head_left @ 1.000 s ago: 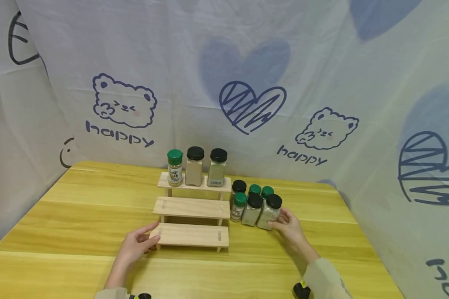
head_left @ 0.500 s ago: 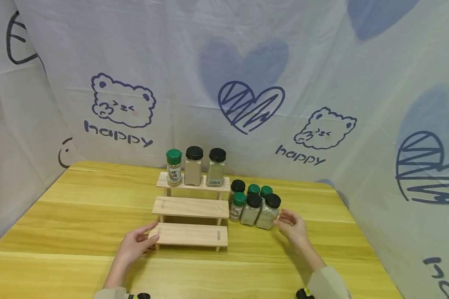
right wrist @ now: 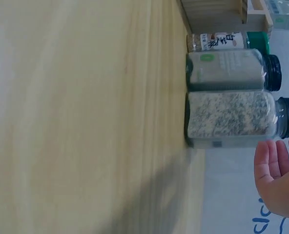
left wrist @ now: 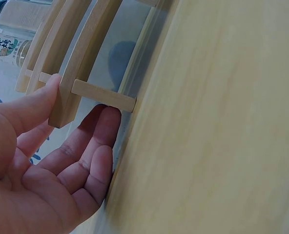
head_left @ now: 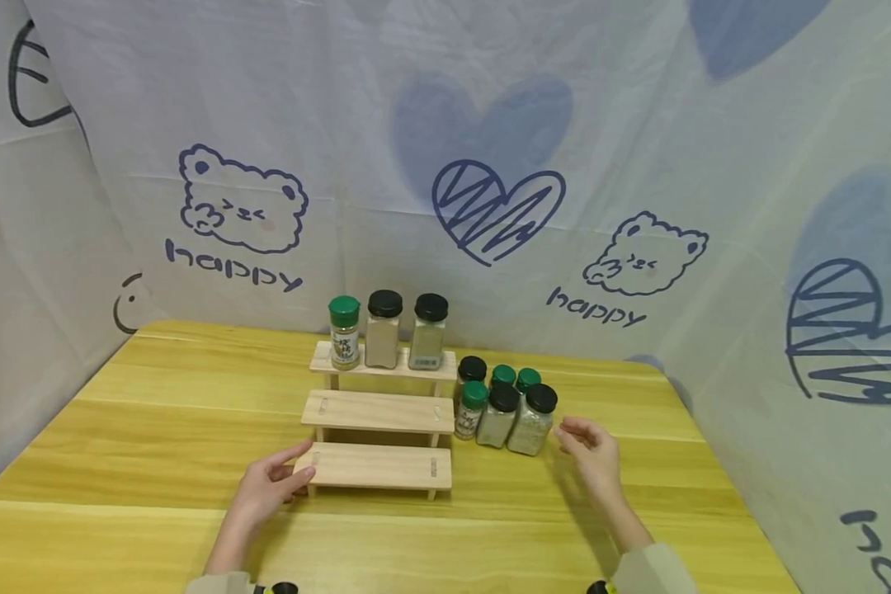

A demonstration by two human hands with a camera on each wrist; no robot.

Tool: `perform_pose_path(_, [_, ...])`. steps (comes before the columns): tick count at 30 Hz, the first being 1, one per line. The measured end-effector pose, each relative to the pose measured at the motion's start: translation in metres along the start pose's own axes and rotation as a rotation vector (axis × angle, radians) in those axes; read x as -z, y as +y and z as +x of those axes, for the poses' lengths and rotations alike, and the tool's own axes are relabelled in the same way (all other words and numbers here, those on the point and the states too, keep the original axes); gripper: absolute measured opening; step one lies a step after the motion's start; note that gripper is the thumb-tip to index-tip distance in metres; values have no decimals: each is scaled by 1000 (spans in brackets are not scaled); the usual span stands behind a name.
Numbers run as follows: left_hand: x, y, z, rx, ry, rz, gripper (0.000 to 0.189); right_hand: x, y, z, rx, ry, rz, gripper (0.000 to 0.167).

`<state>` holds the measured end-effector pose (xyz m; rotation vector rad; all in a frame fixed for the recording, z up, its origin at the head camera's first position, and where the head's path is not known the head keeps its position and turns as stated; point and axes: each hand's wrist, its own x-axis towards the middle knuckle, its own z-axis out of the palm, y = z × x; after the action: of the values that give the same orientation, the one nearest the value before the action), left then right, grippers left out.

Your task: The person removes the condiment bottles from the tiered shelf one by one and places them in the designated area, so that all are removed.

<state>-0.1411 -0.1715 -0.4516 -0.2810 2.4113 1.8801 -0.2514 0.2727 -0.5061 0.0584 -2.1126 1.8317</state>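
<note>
A three-step wooden spice rack point(head_left: 377, 412) stands on the table, and my left hand point(head_left: 267, 485) grips the left end of its lowest step. The left wrist view shows the thumb point(left wrist: 39, 105) on top of the board and the other fingers under it by the leg. My right hand point(head_left: 596, 464), fingers loosely bent, hovers just right of a black-capped jar point(head_left: 530, 431) with speckled contents, apart from it. Beside that jar stand another black-capped jar point(head_left: 497, 428) and a small green-capped bottle point(head_left: 469, 420). Behind them are more capped jars, partly hidden.
On the top step stand a green-capped bottle point(head_left: 345, 342) and two black-capped jars, one brownish point(head_left: 382, 341) and one greenish point(head_left: 426, 343). A printed cloth point(head_left: 371, 124) hangs behind the wooden table point(head_left: 156, 412) and along its sides.
My right hand has let go of the front-right speckled jar and drawn away to the right. The left hand stays on the rack, and the jars stand where they were.
</note>
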Motion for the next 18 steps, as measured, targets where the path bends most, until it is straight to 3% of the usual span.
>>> perform_pose_path(2, [0,0,0,2,2,-4,47,-2,2,1,17,21,16,27])
perform_pose_path(5, [0,0,0,1,7,-6,46,-6,1,1,39,38,35,20])
perform_pose_path(18, [0,-1,1,4,9,-9,47,-31,2,9,108,-20,180,25])
